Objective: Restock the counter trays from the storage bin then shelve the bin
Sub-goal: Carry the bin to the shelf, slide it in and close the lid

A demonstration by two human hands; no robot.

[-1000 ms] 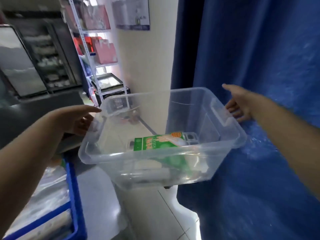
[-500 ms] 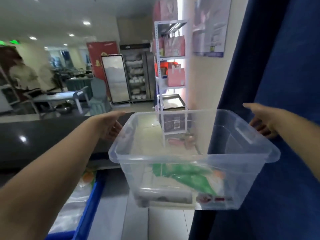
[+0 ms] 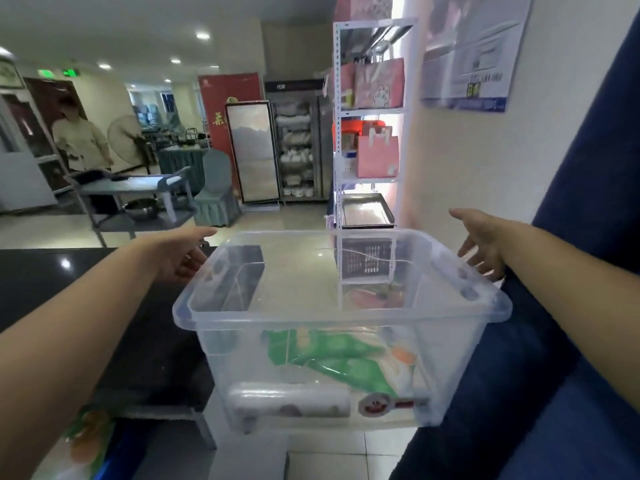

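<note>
Storage bin between both hands

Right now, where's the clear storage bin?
Centre of the head view: the clear storage bin is held up between the left hand and right hand, just in front of the white metal shelf, blue curtain on its right.

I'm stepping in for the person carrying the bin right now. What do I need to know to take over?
Left hand: gripping the left end of the clear storage bin.
Right hand: gripping the bin's right end.
The bin is held in the air, level, beside the dark counter. It still holds a green packet and a white roll.
Done: bin lifted and being carried. Restocking cannot be judged; the trays are not clearly in view.
Left: set the bin on a shelf, perhaps the white rack ahead.
</note>
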